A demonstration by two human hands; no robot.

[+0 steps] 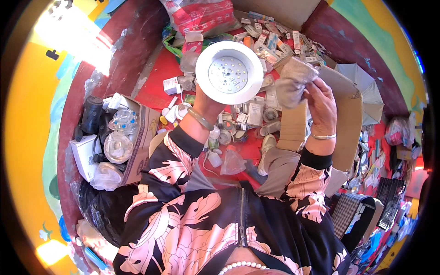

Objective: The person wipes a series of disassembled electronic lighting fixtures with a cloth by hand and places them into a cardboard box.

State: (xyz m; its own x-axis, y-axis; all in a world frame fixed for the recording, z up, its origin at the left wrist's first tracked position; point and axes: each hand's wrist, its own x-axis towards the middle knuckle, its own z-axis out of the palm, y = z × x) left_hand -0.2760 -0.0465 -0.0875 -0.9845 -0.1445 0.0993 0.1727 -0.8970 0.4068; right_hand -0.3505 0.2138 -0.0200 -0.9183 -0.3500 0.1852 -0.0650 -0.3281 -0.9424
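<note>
I count one red ground sheet (pixel 151 94) across the upper middle of my view, strewn with small cartons and lamp parts too overlapped for me to number. Two open cardboard boxes flank it: the right box (pixel 350 114) right of centre and the packed left box (pixel 145 137) at the left. One red-and-white bag (pixel 201 18) sits at top centre. Next I have one round white lamp (pixel 228 75) just above centre, its open face with many LED chips toward me, and one greyish cloth (pixel 293 82) to its right, apart from it. I count two hands and two bangles, one per wrist. The left hand (pixel 209 101) comes up from below, forearm slanting, clamped on the lamp from behind, its fingers mostly hidden from me. The right hand (pixel 322 107) is raised right of centre, wrist below, fingers bent, thumb and fingertips pinched together on the cloth's right edge.
</note>
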